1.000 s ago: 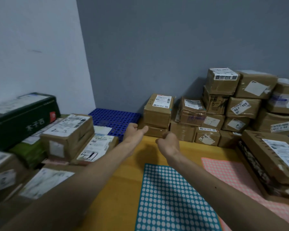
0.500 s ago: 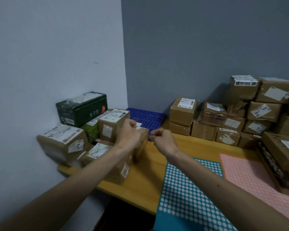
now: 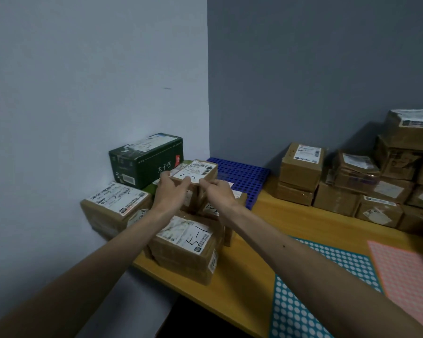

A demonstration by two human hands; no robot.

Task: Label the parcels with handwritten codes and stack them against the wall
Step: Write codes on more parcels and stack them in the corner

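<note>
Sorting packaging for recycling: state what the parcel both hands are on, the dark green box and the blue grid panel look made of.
The parcel looks like matte brown cardboard, dull tan faces, with a white paper label. The dark green box seems printed cardboard, slightly sheeny. The blue grid panel is probably moulded plastic: uniform colour, regular holes.

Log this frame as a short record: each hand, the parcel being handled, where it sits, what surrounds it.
left hand: grips small parcel at its left corner
right hand: at its near edge, grip unclear
small parcel: handwriting on label, on or just above lower boxes
behind it: dark green box
grey wall: stacked parcels
</note>
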